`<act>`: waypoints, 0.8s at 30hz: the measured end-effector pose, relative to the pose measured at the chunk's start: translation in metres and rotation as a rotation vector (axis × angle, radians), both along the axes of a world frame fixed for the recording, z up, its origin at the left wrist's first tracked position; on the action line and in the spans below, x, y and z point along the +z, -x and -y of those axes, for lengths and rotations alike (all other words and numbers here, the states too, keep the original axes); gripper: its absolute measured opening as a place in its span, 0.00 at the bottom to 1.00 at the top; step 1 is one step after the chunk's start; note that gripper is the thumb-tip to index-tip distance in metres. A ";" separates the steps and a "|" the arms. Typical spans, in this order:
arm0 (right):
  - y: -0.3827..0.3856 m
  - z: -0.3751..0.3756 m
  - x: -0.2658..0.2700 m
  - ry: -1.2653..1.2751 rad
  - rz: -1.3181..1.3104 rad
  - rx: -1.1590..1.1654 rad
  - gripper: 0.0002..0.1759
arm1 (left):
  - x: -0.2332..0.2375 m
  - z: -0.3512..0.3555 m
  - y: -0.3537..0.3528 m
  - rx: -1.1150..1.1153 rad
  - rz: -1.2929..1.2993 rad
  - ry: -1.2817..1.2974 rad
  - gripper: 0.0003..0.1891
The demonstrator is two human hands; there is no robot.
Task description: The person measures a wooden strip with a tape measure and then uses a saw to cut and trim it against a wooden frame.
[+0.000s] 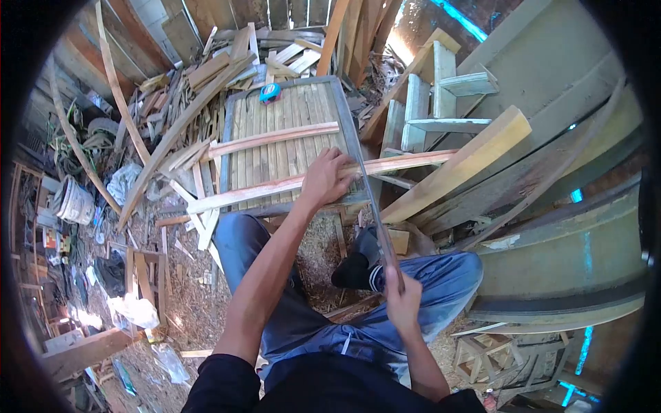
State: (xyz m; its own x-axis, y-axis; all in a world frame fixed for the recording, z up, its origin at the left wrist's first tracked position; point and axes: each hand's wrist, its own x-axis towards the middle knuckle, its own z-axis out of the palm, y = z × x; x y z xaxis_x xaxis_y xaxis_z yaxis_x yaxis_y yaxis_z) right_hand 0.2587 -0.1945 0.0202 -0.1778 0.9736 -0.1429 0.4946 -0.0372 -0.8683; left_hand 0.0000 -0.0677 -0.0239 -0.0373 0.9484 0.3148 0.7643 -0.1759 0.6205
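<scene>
My left hand [327, 179] is closed over a long wooden strip [251, 192], holding it down across a slatted wooden bench top [275, 165]. In my right hand [403, 301] is the handle end of a handsaw [379, 224], its long thin blade seen nearly edge-on. That blade runs forward across the strip, just right of my left hand and close to the bench's right edge. Whether its teeth have cut into the wood cannot be made out. A shorter strip [275, 138] lies farther up on the slats, and a blue tape measure [270, 93] rests near the far edge.
A thick beam [461, 162] slants up at the right, under the strip's far end. Behind it stands a pale wooden frame [441, 124]. Scrap wood [186, 89] is piled at the back left. A white bucket [74, 200] sits at far left, with sawdust covering the ground.
</scene>
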 end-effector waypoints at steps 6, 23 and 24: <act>0.044 -0.055 0.001 -0.034 -0.064 -0.043 0.31 | 0.001 0.000 -0.001 -0.002 -0.029 -0.051 0.17; 0.030 -0.044 -0.019 -0.040 -0.149 -0.051 0.29 | -0.001 0.001 -0.001 0.027 0.014 -0.054 0.17; 0.042 -0.065 -0.024 -0.081 -0.175 -0.054 0.29 | 0.000 -0.002 -0.001 0.010 0.016 -0.057 0.17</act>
